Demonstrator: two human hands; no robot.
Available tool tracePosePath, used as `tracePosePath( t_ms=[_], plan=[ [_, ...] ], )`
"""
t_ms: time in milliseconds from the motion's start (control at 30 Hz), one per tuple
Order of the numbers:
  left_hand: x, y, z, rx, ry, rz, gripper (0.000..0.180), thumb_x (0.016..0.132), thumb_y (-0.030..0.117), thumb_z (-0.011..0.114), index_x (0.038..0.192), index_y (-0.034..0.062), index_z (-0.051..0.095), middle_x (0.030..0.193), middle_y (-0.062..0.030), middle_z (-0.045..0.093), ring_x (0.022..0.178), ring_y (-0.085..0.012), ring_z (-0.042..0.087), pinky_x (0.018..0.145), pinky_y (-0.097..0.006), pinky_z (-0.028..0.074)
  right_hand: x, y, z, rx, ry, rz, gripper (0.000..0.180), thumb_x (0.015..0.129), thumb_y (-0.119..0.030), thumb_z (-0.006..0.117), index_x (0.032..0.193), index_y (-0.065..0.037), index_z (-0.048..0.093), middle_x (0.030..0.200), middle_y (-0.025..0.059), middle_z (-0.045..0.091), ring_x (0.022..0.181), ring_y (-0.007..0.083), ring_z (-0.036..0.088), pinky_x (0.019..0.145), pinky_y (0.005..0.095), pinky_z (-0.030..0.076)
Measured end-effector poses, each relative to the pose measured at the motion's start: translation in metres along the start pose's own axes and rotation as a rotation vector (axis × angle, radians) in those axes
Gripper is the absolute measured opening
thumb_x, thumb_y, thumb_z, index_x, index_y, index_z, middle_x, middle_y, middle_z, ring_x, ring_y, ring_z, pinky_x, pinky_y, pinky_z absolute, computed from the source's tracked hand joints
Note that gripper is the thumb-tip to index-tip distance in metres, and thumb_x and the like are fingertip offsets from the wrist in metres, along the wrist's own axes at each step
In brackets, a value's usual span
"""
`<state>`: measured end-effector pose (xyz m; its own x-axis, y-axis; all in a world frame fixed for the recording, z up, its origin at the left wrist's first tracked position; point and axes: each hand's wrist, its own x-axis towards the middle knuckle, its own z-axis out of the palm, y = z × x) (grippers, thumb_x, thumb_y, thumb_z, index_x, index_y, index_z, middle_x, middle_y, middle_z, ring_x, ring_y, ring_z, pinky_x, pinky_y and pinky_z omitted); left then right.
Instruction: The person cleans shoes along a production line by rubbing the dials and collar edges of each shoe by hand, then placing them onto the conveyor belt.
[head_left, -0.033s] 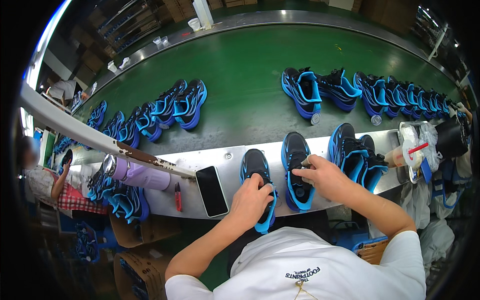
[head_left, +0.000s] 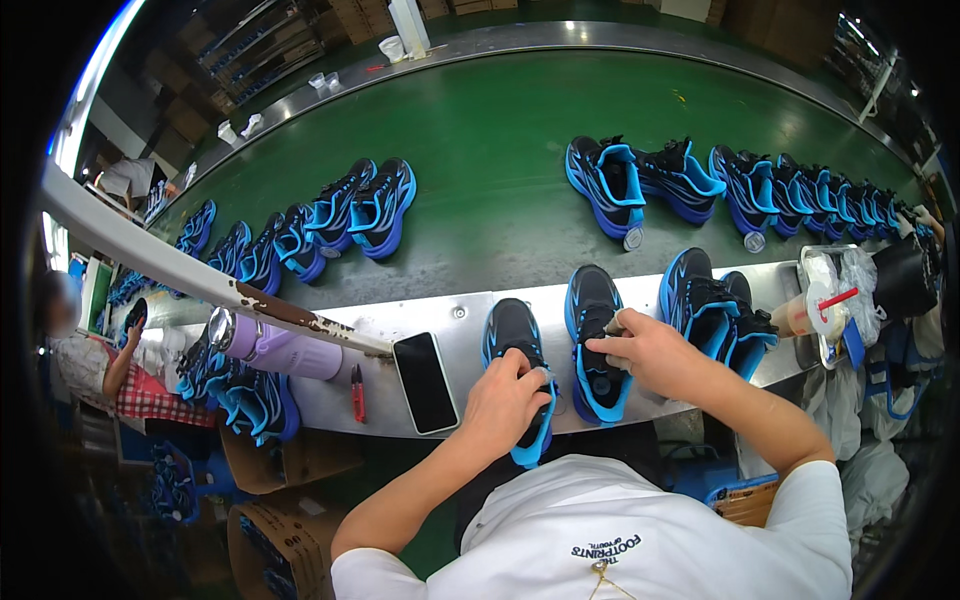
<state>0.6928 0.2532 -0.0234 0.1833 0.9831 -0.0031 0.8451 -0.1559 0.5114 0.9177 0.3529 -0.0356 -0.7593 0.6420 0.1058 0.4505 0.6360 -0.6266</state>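
Observation:
Two black and blue sneakers stand side by side on the metal ledge, toes pointing away from me. Over the opening of the left sneaker (head_left: 512,327) my left hand (head_left: 507,402) is closed, its fingers bent together at the lace area; what they pinch is hidden. My right hand (head_left: 652,352) reaches across the right sneaker (head_left: 592,292) from its right side. Its thumb and forefinger are closed near the laces, with something greyish at the fingertips too small to name. Just right of it stands another pair of the same sneakers (head_left: 688,285).
Left of the sneakers lie a phone (head_left: 425,383) and a red cutter-like tool (head_left: 357,393). A purple bottle (head_left: 290,350) stands beside a chipped metal pole (head_left: 200,262). Rows of sneakers (head_left: 378,210) sit on the green belt (head_left: 480,130). At right is a tray (head_left: 812,265) with a cup.

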Motion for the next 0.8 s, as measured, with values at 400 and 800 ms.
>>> tracePosePath(
  t_ms=[400,800],
  plan=[
    [-0.004,0.014,0.013,-0.201,0.179,-0.182,0.021,0.076,0.008,0.07,0.095,0.0023,0.061,0.089,-0.0136,0.056,0.081,-0.0344,0.055,0.073,-0.041,0.045,0.014,0.02,-0.015,0.127,-0.198,0.082,0.03,0.078,-0.022,0.071,0.107,-0.013,0.07,0.084,0.0121,0.058,0.079,0.0331,0.061,0.069,0.0403,0.049],
    [-0.004,0.011,0.032,-0.137,0.308,-0.203,0.018,0.075,0.012,0.073,0.086,0.0008,0.064,0.087,-0.0145,0.055,0.08,-0.0344,0.056,0.07,-0.04,0.046,0.007,0.014,-0.005,-0.075,0.002,0.132,0.029,0.077,-0.024,0.072,0.103,-0.01,0.07,0.083,0.0126,0.062,0.078,0.0323,0.062,0.07,0.0418,0.05]
  ],
)
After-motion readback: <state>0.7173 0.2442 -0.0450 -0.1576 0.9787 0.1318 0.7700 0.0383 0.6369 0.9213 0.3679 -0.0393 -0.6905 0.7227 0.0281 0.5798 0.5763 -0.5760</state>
